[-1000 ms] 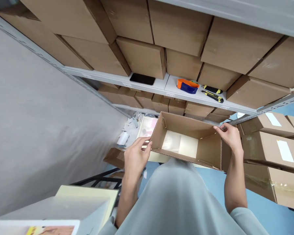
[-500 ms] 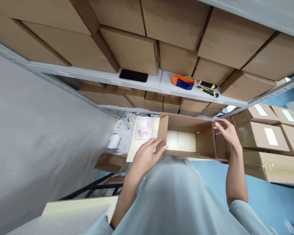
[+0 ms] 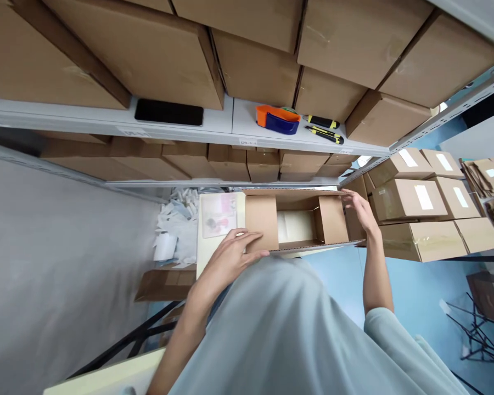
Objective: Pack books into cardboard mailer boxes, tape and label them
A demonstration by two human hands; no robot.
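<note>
An open brown cardboard box [image 3: 300,200] rests on a pale table [image 3: 201,252] in front of me, with white packets [image 3: 294,225] on its bottom. Its two end flaps are folded inward. My left hand [image 3: 230,253] lies flat with fingers stretched on the left flap. My right hand [image 3: 360,211] presses against the box's right end, fingers extended along the edge. A flat packet with a pink print [image 3: 218,215] lies on the table left of the box.
A shelf [image 3: 230,123] above carries a black phone [image 3: 168,112], an orange and blue tape dispenser [image 3: 276,118] and two yellow-black utility knives [image 3: 323,127], among stacked cartons. Sealed labelled cartons [image 3: 420,211] pile at right. White paper scraps [image 3: 175,225] lie at left.
Both end flaps of the box have been folded inward by my hands. My view has swung so the shelf and box sit lower and farther left.
</note>
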